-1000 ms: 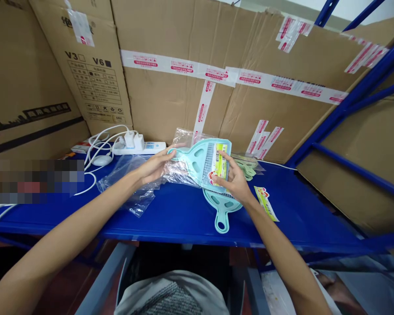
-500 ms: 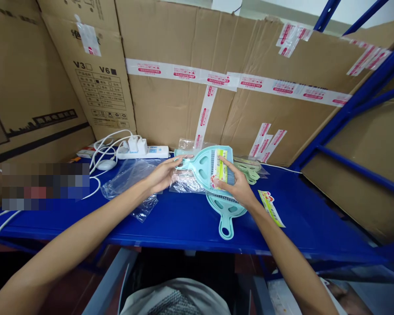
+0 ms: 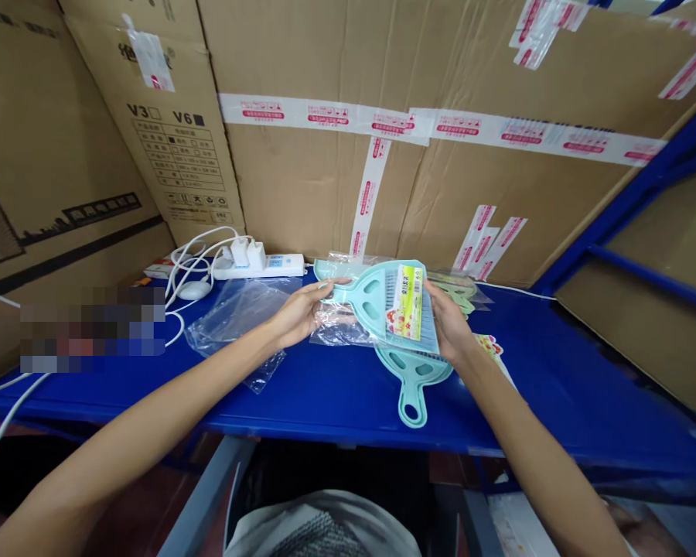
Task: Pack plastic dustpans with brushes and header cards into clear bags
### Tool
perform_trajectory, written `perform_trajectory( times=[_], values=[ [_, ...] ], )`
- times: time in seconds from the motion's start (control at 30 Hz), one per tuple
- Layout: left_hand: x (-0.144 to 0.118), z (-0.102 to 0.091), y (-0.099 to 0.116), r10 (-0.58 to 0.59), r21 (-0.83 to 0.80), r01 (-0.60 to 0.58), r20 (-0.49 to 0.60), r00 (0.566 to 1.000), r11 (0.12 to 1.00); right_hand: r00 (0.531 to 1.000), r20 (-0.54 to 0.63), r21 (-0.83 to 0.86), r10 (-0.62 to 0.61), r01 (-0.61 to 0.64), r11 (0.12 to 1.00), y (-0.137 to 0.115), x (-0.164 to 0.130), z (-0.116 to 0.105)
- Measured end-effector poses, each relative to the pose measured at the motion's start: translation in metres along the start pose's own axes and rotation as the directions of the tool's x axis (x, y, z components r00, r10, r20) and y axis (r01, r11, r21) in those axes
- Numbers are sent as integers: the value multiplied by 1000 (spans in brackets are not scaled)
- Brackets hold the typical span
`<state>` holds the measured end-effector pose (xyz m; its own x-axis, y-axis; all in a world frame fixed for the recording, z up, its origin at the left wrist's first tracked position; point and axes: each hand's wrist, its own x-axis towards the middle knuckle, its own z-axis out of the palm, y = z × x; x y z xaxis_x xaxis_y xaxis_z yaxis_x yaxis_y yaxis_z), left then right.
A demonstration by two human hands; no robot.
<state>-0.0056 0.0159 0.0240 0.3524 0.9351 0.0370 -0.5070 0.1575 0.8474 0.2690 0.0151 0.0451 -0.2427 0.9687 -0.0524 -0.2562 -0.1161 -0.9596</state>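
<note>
A light teal dustpan and brush set (image 3: pixel 370 303) is held above the table, its handle toward the left. My left hand (image 3: pixel 301 311) is closed on that handle. My right hand (image 3: pixel 448 319) grips the wide right edge, with the fingers partly hidden behind it. A yellow and white label card (image 3: pixel 407 303) lies on the grey bristles. Below, a second teal dustpan set (image 3: pixel 411 387) rests on the table, handle toward me and partly covered by the held one. Behind the held set is another teal piece (image 3: pixel 332 269) by clear plastic wrapping.
Clear plastic bags (image 3: pixel 237 309) lie left of centre. A white power strip (image 3: pixel 287 264) with plugs and cables stands at the back. Green items in plastic (image 3: pixel 458 292) and a loose label card (image 3: pixel 492 348) lie to the right. Cardboard walls (image 3: pixel 313 193) enclose the blue table (image 3: pixel 325 402).
My right hand has shifted from over the label to the set's right edge, leaving the label uncovered. The camera view has moved slightly.
</note>
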Motion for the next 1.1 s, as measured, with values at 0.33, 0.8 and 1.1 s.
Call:
perform_trajectory(
  times=[0.33, 0.8, 1.1],
  values=[
    [8, -10, -1, -26, 193, 35, -50, 998, 981, 984, -98, -59, -146, 141, 988, -3, 3, -14],
    [8, -11, 4, 25, 176, -5, -107, 994, 984, 968, -176, -91, -177, 163, 982, -7, 2, -19],
    [11, -6, 6, 263, 288, -194, -222, 939, 938, 985, -124, -1, -118, 119, 993, -2, 3, -10]
  ],
)
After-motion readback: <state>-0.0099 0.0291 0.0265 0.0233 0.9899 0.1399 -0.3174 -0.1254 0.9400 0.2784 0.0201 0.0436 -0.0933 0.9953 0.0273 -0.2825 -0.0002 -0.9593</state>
